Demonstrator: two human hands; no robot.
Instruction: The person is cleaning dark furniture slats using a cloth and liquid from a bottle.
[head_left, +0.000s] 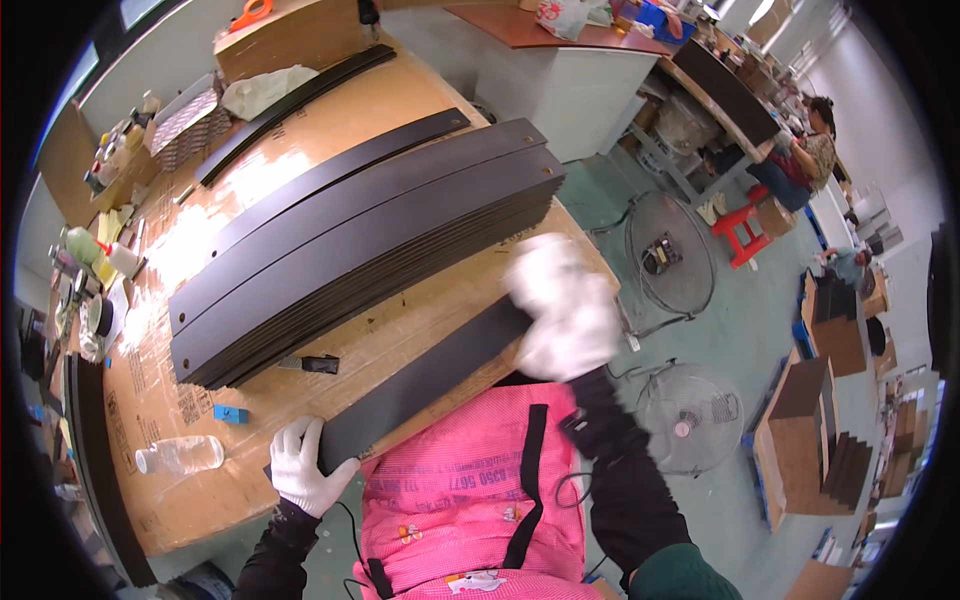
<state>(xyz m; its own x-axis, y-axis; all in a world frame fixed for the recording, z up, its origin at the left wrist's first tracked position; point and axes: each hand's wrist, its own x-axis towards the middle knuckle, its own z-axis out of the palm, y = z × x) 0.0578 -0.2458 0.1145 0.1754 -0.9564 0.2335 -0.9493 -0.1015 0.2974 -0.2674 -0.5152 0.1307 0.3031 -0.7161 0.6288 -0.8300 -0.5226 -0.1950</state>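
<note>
A long dark grey board (425, 375) lies slantwise along the near edge of the table. My left hand (308, 466), in a white glove, grips its left end, with the thumb by the near edge and the fingers over the other side. Over the right end of the board is my right hand (568, 325), also white-gloved and smeared by motion. Its fingers cannot be made out, nor whether part of the white blur is a cloth. Just beyond lies a tall stack of similar dark boards (365, 240) with holes near their ends.
Left of the board are a clear plastic bottle (182, 455), a small blue block (231, 413) and a black-ended tool (318, 364). More dark strips (300, 110) lie farther back. Two round fans (690, 415) stand at the right; a person (805, 150) sits beyond them.
</note>
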